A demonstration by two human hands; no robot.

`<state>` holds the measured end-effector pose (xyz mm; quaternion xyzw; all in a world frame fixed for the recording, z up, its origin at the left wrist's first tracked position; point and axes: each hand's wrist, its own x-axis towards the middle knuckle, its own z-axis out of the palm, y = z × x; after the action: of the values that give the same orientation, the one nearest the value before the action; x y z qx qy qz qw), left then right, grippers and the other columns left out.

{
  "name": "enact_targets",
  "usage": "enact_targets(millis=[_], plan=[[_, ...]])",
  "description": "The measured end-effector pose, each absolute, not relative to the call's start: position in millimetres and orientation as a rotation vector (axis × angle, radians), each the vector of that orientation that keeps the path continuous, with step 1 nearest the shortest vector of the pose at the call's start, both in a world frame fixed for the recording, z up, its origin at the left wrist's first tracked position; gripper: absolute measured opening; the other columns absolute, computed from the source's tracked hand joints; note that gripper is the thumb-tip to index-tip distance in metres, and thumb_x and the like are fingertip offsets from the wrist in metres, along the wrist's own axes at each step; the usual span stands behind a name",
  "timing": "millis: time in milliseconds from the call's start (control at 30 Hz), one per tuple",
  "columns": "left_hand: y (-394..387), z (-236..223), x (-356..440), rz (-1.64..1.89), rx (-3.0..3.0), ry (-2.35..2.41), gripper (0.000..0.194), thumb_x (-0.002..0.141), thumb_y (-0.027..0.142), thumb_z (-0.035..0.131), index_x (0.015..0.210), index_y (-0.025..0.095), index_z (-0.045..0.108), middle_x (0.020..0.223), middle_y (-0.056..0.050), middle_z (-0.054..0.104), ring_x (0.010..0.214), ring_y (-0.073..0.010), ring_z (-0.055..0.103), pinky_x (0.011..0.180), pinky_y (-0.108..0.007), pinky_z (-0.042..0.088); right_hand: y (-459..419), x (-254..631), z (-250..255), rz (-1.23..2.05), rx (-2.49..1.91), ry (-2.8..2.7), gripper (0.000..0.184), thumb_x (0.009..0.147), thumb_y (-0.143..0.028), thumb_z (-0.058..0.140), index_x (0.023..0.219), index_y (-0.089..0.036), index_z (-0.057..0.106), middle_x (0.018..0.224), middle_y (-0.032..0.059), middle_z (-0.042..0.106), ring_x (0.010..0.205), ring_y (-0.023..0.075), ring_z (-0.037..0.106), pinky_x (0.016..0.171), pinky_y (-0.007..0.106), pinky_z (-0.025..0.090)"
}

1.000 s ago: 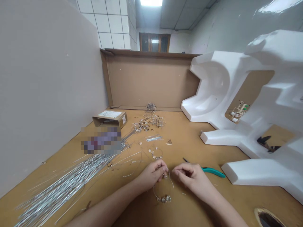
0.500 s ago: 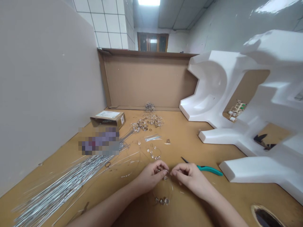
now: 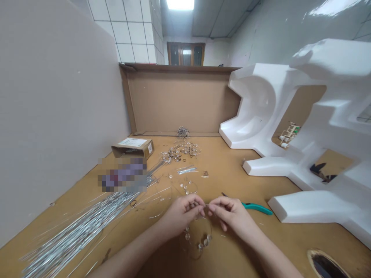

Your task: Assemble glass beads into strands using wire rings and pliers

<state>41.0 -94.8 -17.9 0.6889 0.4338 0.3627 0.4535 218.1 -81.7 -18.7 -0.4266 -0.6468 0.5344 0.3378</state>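
My left hand [image 3: 184, 213] and my right hand [image 3: 232, 214] meet fingertip to fingertip above the tabletop. Each pinches thin wire at the top of a wire loop strung with clear beads [image 3: 206, 242]. The loop hangs below my fingers, most of its beads low on it; the exact wire ends are hidden by the fingertips. Just beyond my hands lies another beaded wire loop [image 3: 186, 189], partly covered by my left hand. Teal-handled pliers [image 3: 257, 209] rest behind my right hand, their dark tip showing past the knuckles.
Long silver wires [image 3: 95, 220] spread across the left side, near a small cardboard box [image 3: 133, 148]. A heap of beaded wire pieces [image 3: 179, 150] and short wire lengths [image 3: 187, 170] lie farther back. White foam packaging [image 3: 292, 206] stands on the right; a round hole [image 3: 324, 266] is at front right.
My fingertips have drawn together at the wire. The beaded loop has turned, its beads shifting along the hanging wire. The pliers stay where they were.
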Motion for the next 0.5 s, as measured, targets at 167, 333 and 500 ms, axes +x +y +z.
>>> enact_targets(millis=[167, 333, 500], plan=[[-94.5, -14.4, 32.6, 1.075, 1.448, 1.176, 0.015, 0.076, 0.032, 0.051, 0.078, 0.017, 0.053, 0.065, 0.002, 0.059, 0.050, -0.0074, 0.045, 0.049, -0.019, 0.035, -82.1, 216.5, -23.6, 1.467, -1.118, -1.656, 0.037, 0.075, -0.048, 0.049, 0.080, -0.014, 0.062, 0.052, -0.0039, 0.055, 0.030, 0.0025, 0.035, 0.036, 0.018, 0.024], [-94.7, -22.2, 29.0, 1.212, 1.228, 1.193, 0.018, 0.073, 0.034, 0.054, 0.077, 0.016, 0.049, 0.067, 0.001, 0.060, 0.045, -0.0060, 0.043, 0.042, -0.017, 0.032, -89.9, 207.2, -34.3, 1.728, -1.144, -1.711, 0.030, 0.069, -0.040, 0.058, 0.087, -0.016, 0.063, 0.056, -0.0042, 0.058, 0.030, 0.0019, 0.033, 0.033, 0.016, 0.020], [-95.7, -29.7, 25.3, 1.253, 1.159, 1.188, 0.020, 0.071, 0.035, 0.057, 0.076, 0.017, 0.050, 0.069, 0.000, 0.062, 0.050, -0.0084, 0.050, 0.044, -0.019, 0.037, -88.1, 205.1, -39.2, 1.776, -1.085, -1.598, 0.023, 0.070, -0.034, 0.057, 0.079, -0.014, 0.063, 0.077, 0.0025, 0.066, 0.031, 0.0002, 0.033, 0.035, 0.017, 0.020]])
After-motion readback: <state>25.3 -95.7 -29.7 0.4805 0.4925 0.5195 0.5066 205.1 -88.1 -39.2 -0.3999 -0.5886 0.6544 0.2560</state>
